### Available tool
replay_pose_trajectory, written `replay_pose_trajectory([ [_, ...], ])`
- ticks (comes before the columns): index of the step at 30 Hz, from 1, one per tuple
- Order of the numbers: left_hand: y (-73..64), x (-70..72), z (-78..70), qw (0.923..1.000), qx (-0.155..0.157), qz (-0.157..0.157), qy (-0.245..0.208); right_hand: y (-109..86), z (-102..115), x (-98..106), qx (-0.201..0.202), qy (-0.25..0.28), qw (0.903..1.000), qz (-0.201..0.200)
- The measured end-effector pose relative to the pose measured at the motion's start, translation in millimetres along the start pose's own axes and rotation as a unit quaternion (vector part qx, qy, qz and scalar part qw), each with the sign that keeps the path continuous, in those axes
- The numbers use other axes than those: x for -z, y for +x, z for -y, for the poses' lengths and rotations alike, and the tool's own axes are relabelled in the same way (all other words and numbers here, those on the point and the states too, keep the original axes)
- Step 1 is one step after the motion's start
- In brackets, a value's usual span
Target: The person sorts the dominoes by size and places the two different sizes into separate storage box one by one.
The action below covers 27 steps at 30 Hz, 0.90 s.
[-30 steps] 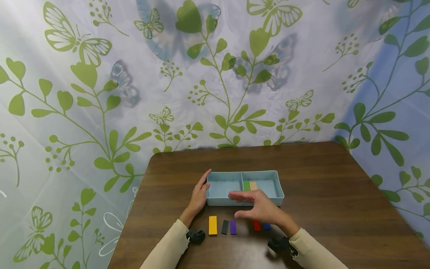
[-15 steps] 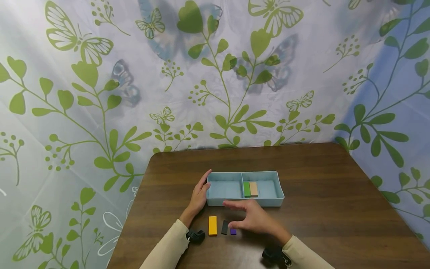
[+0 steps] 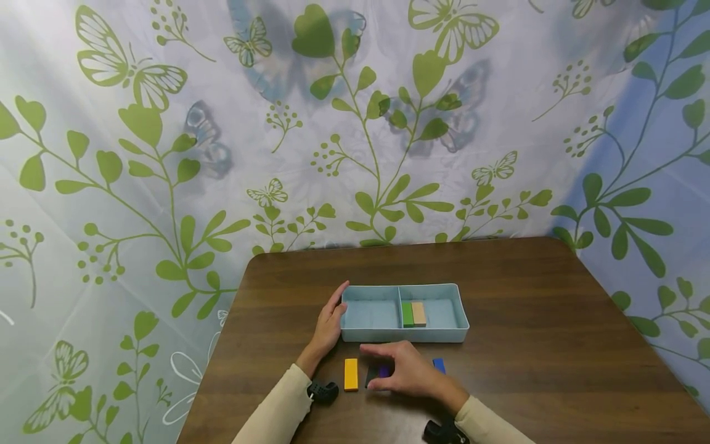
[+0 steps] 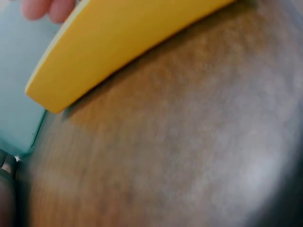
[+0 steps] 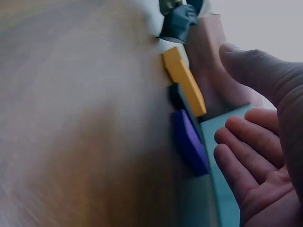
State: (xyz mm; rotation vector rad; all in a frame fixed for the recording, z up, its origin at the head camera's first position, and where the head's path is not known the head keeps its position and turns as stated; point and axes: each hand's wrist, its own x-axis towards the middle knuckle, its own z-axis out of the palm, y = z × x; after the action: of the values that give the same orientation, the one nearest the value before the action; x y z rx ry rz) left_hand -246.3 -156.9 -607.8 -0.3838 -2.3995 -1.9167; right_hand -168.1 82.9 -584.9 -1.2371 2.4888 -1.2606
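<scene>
A light blue two-part box [image 3: 371, 335] stands before me on the table. My left hand [image 3: 326, 330] holds its left end, the thumb over the rim and the fingers along the outside. My right hand [image 3: 409, 370] hovers in front of the box, thumb and fingers spread apart with nothing between them. Just beyond its fingers lie a purple block [image 5: 189, 142] and a black block [image 5: 178, 98], partly covered by the hand in the head view. Left of these is a yellow block [image 3: 351, 375]. A blue block [image 3: 439, 365] shows behind the right hand.
In the box's right compartment a green block [image 3: 407, 314] and a beige block [image 3: 418, 314] lie side by side against the divider. The brown wooden table [image 3: 532, 308] reaches back to a patterned curtain [image 3: 333, 154].
My right hand has moved left and toward me, from over the box to the purple and black blocks. The red block is now hidden. My left hand stays at the box.
</scene>
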Motion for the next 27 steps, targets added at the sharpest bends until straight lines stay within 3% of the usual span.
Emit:
replay_pose_trajectory([
  [4,0.2,-0.2,-0.7,1.0000,0.008,0.004,0.002,1.0,-1,-7,0.001,-0.027,0.9996,0.006],
  [9,0.7,0.6,-4.6,0.9996,0.022,0.018,-0.003,2.7,-1,-14,-0.024,-0.022,0.9993,0.017],
  [17,-5.1,5.7,-34.2,0.9991,0.024,0.035,-0.002,7.0,0,-22,0.000,-0.041,0.9992,0.003],
  [27,-7.7,4.8,-35.6,0.9992,0.019,0.034,-0.006,8.8,4,-25,-0.001,-0.055,0.9985,0.004],
])
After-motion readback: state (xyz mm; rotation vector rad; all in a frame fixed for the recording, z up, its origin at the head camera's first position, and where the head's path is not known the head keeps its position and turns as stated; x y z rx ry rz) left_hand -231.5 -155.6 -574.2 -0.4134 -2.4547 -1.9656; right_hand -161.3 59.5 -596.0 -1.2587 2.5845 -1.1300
